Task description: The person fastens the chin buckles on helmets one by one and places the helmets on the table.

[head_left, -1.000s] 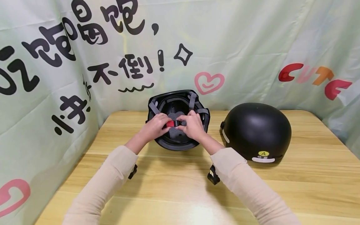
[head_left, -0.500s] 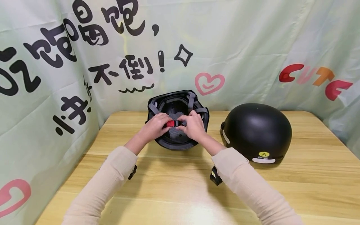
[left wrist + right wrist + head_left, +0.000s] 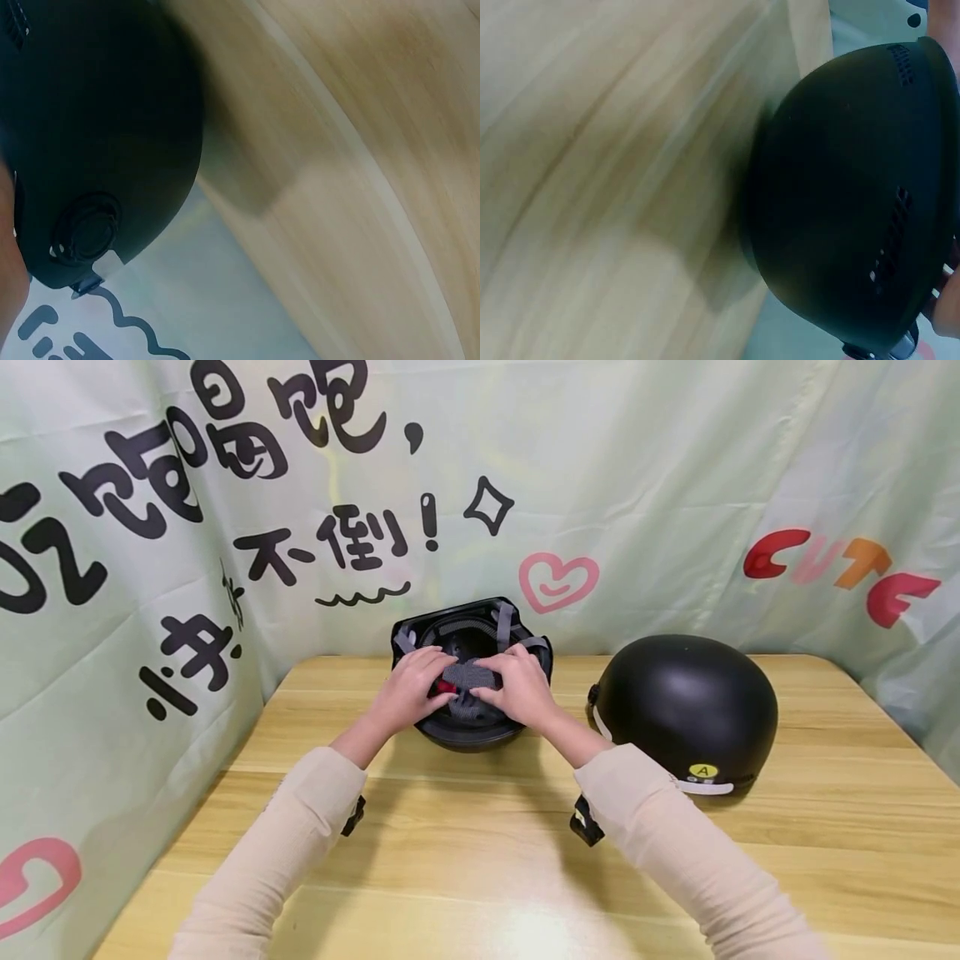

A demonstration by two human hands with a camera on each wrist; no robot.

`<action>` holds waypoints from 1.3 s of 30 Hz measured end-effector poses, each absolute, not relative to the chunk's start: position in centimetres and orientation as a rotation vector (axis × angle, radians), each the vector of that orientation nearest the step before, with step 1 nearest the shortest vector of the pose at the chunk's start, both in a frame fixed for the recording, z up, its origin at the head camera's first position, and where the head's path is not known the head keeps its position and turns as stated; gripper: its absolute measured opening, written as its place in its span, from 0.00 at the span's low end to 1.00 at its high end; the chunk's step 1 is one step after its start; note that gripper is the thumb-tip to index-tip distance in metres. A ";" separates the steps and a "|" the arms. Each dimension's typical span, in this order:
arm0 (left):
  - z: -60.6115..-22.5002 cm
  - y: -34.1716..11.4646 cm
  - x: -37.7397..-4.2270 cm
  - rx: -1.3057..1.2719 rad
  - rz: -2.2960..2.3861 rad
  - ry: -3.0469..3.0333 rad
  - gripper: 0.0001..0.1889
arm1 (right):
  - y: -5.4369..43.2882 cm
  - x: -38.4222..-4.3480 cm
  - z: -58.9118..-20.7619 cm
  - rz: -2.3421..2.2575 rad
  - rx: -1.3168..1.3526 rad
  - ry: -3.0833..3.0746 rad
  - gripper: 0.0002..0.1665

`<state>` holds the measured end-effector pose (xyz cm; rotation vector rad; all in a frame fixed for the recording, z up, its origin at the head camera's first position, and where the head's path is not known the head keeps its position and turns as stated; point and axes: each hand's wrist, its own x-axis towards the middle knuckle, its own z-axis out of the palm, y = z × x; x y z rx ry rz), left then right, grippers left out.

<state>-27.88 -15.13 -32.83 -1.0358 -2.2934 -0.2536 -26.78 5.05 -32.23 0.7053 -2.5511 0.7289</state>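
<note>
An upturned black helmet (image 3: pixel 480 737) lies at the table's back, its lining and grey straps (image 3: pixel 504 625) facing up. Both hands are over its opening. My left hand (image 3: pixel 408 689) has thumb and fingers apart; between them shows a red buckle (image 3: pixel 446 687) against the lining, seemingly not pinched. Whether the buckle's two halves are joined is hidden. Opposite it, my right hand (image 3: pixel 521 687) has thumb and fingertips spread, with nothing seen between them. The left wrist view shows the black outer shell (image 3: pixel 112 127) with a round knob; the right wrist view shows the vented shell (image 3: pixel 840 180).
A second black helmet (image 3: pixel 686 710) sits dome up to the right, with a yellow "A" sticker (image 3: pixel 703 771). The wooden table (image 3: pixel 450 877) runs up to a pale printed curtain (image 3: pixel 645 485) behind and at the left.
Earlier, both hands pinched the red-and-black buckle above the lining. Now the fingers have spread off it and the buckle has dropped toward the lining. The helmet has tilted slightly back.
</note>
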 end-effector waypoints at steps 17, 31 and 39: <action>-29.0 -16.6 -29.2 -0.034 -0.939 -2.622 0.32 | 8.4 -30.3 -28.1 1.114 0.428 -2.597 0.30; -28.4 -16.2 -30.5 0.342 -1.328 -2.972 0.43 | 8.7 -33.0 -27.3 1.415 0.242 -2.992 0.40; -28.6 -15.6 -30.9 0.430 -1.444 -2.937 0.45 | 8.8 -33.3 -27.6 1.558 0.177 -3.015 0.42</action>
